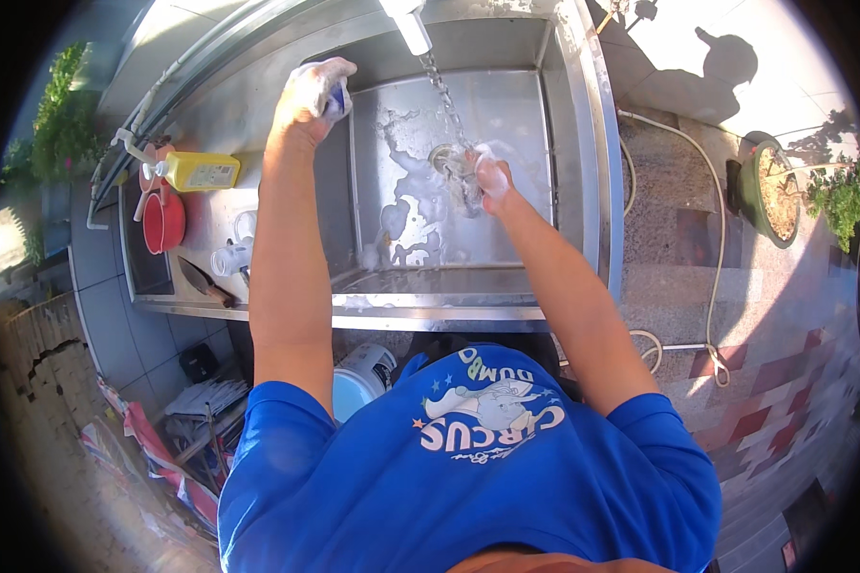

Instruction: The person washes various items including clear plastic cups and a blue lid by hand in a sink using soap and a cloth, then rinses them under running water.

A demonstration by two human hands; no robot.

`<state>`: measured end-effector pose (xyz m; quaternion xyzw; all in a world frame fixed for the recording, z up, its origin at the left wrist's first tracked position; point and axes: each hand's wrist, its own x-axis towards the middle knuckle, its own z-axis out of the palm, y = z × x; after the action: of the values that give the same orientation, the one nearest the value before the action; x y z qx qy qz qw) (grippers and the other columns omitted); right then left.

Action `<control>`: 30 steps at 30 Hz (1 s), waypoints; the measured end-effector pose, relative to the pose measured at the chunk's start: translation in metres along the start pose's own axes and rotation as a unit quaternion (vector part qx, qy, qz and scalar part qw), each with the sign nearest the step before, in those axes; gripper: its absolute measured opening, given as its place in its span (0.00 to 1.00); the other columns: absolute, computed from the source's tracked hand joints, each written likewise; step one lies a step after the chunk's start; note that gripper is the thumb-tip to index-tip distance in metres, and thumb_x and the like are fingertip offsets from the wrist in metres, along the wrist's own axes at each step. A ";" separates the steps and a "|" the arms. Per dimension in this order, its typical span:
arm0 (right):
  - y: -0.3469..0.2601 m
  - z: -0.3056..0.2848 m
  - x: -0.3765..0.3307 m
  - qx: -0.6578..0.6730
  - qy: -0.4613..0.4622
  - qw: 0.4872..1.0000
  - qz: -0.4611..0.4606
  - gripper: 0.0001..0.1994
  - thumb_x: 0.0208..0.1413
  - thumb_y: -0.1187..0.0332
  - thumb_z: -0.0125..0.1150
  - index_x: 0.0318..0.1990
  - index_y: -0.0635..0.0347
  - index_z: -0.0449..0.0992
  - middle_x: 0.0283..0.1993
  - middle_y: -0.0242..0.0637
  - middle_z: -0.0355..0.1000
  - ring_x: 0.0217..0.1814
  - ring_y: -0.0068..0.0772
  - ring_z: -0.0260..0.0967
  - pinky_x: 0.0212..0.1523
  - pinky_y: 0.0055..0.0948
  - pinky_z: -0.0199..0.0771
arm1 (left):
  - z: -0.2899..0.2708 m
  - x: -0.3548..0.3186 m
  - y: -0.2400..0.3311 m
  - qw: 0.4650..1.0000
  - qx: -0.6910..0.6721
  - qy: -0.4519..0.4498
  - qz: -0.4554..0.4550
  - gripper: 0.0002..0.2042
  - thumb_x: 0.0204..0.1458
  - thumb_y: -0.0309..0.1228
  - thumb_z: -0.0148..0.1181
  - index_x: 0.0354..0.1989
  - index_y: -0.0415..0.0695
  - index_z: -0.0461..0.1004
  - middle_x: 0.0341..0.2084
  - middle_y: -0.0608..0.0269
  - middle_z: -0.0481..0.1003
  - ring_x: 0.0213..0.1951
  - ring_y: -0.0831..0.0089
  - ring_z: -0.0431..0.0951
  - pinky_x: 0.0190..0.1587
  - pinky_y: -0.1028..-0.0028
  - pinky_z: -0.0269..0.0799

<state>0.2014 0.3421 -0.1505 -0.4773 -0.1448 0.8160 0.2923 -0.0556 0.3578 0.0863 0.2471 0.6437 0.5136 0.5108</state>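
Below a white tap [412, 31], water [441, 94] streams down into a stainless steel sink [492, 110]. My right hand [492, 180], with suds on it, is closed around a clear glass [461, 181] tilted under the stream. The glass's round end faces the tap, and my fingers partly hide its near side. Over the sink's left rim, my left hand [308, 88] is covered in white foam and grips a blue sponge [337, 99]. Foam and fingers hide most of the sponge. Patches of suds and water lie on the sink floor.
On the left drainboard are a yellow pump bottle [204, 172], a red cup [164, 222], a clear mug [231, 258] and a knife [204, 281] near the front edge. A white bucket [365, 371] stands below. At right are a hose [720, 239] and a potted plant [769, 194].
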 end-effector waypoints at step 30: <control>0.068 -0.121 -0.112 -0.356 0.208 0.908 -0.075 0.16 0.52 0.67 0.67 0.47 0.66 0.79 0.39 0.42 0.79 0.41 0.31 0.74 0.45 0.34 0.74 | 0.168 0.075 -0.377 0.877 -0.329 0.096 -0.337 0.07 0.57 0.38 0.54 0.32 0.49 0.68 0.25 0.63 0.69 0.27 0.63 0.69 0.27 0.59 0.67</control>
<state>0.3250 0.2145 -0.1686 -0.6965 -0.3970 0.5679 0.1868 0.1489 0.3577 -0.2802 -0.2174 0.5278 0.5136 0.6406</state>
